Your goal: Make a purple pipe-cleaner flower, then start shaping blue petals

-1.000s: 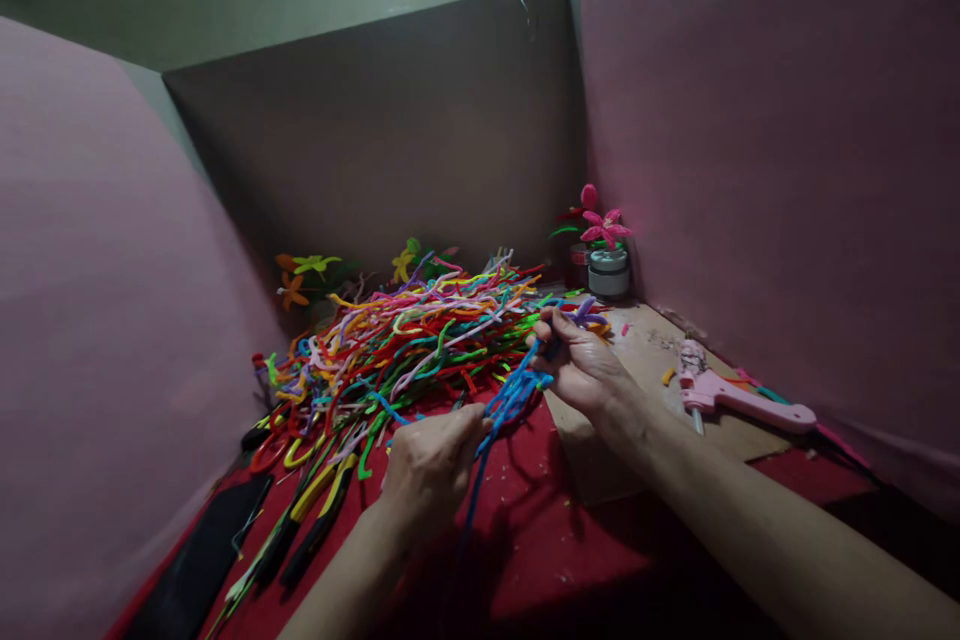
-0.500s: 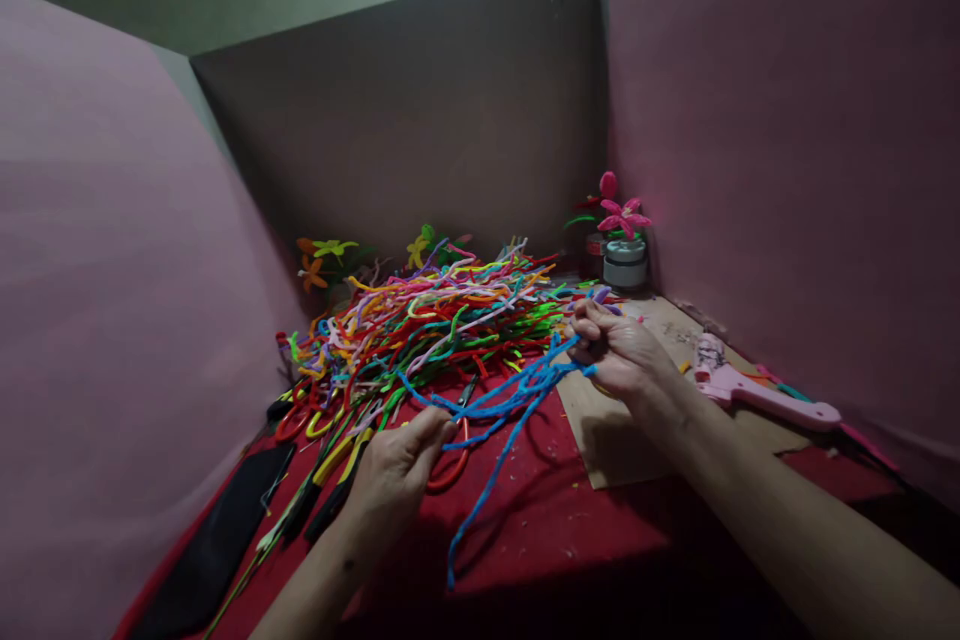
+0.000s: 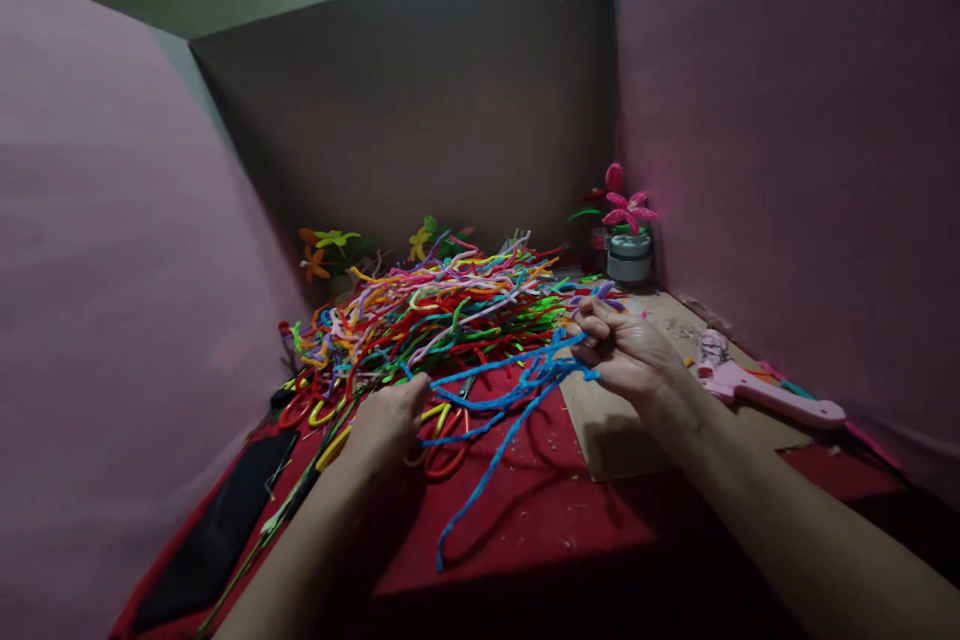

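Blue strands [image 3: 517, 398] stretched between left hand [image 3: 386, 420] and right hand [image 3: 630, 352]

The two hands are apart, with the fuzzy blue strands spanning the gap. The right hand is closed in a loose fist around the bundle's right end, fingers curled in and thumb on top. The left hand, lower and nearer, pinches at a strand on the left side; its exact grip is partly hidden by the hand itself. Several strands sag between them, and one loose end hangs toward the near side, over the red cloth [image 3: 540, 515].

Just beside the left hand, red-handled scissors [image 3: 448, 460] lie on the cloth, partly behind the strands. Beyond both hands spreads a broad, tangled heap of many-coloured stems [image 3: 450, 305], pink, orange, red, green and white among them. A purple piece [image 3: 606, 294] shows just past the right hand.

Under and beside the right forearm lies a brown board [image 3: 619, 445], and farther right a pink glue gun [image 3: 772, 395] rests with its handle pointing right. At the near left lies a flat black object [image 3: 217, 530].

At the far right stands a pale pot [image 3: 630, 262] with a pink flower [image 3: 630, 211]; orange and yellow flowers [image 3: 315, 267] stand at the far left. Pink side walls [image 3: 787, 140] and a dark back panel [image 3: 420, 130] enclose the table.
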{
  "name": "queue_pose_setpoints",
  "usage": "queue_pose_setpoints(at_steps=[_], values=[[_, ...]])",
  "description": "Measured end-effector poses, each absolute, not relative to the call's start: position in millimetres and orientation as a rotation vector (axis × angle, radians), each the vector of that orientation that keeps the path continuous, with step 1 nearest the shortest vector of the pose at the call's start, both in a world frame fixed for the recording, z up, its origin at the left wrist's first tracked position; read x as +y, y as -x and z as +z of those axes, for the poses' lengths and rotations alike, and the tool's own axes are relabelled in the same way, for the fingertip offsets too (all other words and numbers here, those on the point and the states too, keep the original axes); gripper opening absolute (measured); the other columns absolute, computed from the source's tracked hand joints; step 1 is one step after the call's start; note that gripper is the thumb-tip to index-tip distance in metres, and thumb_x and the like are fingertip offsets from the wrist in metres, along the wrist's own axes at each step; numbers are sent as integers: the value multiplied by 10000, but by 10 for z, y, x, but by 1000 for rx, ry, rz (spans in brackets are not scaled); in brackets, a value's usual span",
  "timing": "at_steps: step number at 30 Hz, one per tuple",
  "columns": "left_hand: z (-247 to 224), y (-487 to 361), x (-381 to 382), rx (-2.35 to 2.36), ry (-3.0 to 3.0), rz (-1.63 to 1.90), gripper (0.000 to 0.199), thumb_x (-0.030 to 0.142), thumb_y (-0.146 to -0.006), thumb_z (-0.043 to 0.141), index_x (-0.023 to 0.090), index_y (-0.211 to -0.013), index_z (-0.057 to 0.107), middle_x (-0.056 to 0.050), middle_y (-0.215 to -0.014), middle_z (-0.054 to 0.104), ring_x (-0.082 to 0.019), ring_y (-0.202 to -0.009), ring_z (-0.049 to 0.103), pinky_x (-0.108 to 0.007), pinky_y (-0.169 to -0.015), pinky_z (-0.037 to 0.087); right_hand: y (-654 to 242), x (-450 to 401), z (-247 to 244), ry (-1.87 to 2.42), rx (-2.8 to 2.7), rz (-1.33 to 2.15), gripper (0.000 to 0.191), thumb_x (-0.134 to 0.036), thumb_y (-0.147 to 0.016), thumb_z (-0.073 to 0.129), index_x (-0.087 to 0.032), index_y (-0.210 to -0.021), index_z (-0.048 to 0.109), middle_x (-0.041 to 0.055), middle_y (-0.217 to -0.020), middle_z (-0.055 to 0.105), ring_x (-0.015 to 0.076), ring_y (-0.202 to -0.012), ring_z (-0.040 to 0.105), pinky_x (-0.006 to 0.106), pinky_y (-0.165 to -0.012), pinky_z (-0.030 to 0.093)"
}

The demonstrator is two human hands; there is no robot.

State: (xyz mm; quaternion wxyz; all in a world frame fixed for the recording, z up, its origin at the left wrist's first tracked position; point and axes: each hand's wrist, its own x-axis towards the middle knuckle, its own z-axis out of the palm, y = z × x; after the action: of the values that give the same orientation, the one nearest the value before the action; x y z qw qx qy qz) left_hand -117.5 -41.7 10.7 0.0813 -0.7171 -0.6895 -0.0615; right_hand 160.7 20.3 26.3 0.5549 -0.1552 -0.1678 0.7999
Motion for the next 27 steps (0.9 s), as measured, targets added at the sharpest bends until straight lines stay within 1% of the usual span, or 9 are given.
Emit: queue_pose_setpoints(at_steps=[3, 6, 9, 11, 13, 16, 19, 23, 27], values=[[157, 1048, -231, -2128, 2228, -492, 208, 260, -809, 420, 212, -895, 604, -32, -742, 643, -147, -648, 558, -231, -588, 365, -1645, 209, 301, 309, -412, 1909, 175, -43, -807, 443, -173, -690, 459, -76, -426, 368, 52, -356, 374, 142, -353, 323], [172, 773, -129, -2001, 2694, -923, 287, 263, -751, 521, 193, -1019, 595, -25, -900, 639, -133, -738, 556, -225, -655, 404, -1678, 248, 291, 239, -383, 1923, 205, -28, -805, 413, -174, -668, 457, -66, -433, 378, 56, -372, 385, 149, -396, 382], [141, 490, -104, -1908, 3077, -999, 423, 296, -704, 595, 164, -1106, 570, 3, -786, 619, -113, -650, 516, -208, -599, 395, -1699, 296, 246, 210, -336, 1922, 241, 10, -788, 395, -174, -644, 452, -58, -451, 395, 53, -393, 403, 147, -443, 422], [95, 356, -108, -1884, 3220, -934, 350, 309, -695, 607, 143, -1002, 632, 7, -700, 609, -107, -599, 497, -206, -570, 386, -1710, 318, 220, 184, -331, 1931, 253, 26, -777, 391, -174, -633, 447, -58, -458, 394, 48, -394, 402, 141, -450, 426], [46, 272, -114, -1896, 3271, -957, 268, 323, -697, 603, 133, -874, 671, -10, -702, 620, -117, -614, 512, -215, -589, 393, -1717, 325, 208, 157, -337, 1948, 250, 28, -767, 399, -176, -630, 445, -62, -457, 381, 47, -390, 398, 131, -428, 410], [5, 223, -110, -1988, 3183, -1147, 251, 355, -725, 562, 127, -763, 661, -10, -672, 600, -115, -603, 500, -215, -576, 383, -1718, 309, 223, 151, -329, 1972, 243, 25, -761, 407, -178, -633, 446, -64, -451, 371, 51, -391, 398, 123, -387, 369], [43, 288, -72, -2092, 2993, -1215, 262, 370, -726, 542, 122, -681, 614, 26, -565, 499, -83, -519, 412, -199, -501, 327, -1741, 275, 279, 182, -305, 1961, 254, 26, -771, 385, -182, -641, 452, -63, -443, 367, 54, -384, 388, 128, -367, 342], [258, 582, -14, -2265, 2672, -1192, 274, 394, -686, 566, 131, -611, 560, 54, -491, 400, -66, -456, 327, -193, -445, 260, -1835, 246, 377, 192, -323, 1900, 242, 15, -773, 390, -190, -676, 475, -70, -432, 350, 62, -378, 371, 149, -374, 350], [578, 912, -38, -2221, 2316, -1096, 285, 392, -727, 502, 157, -567, 518, 50, -473, 396, -80, -447, 345, -210, -460, 258, -1864, 254, 425, 218, -341, 1895, 220, 3, -756, 427, -198, -695, 491, -68, -437, 347, 79, -405, 399, 158, -362, 344]])
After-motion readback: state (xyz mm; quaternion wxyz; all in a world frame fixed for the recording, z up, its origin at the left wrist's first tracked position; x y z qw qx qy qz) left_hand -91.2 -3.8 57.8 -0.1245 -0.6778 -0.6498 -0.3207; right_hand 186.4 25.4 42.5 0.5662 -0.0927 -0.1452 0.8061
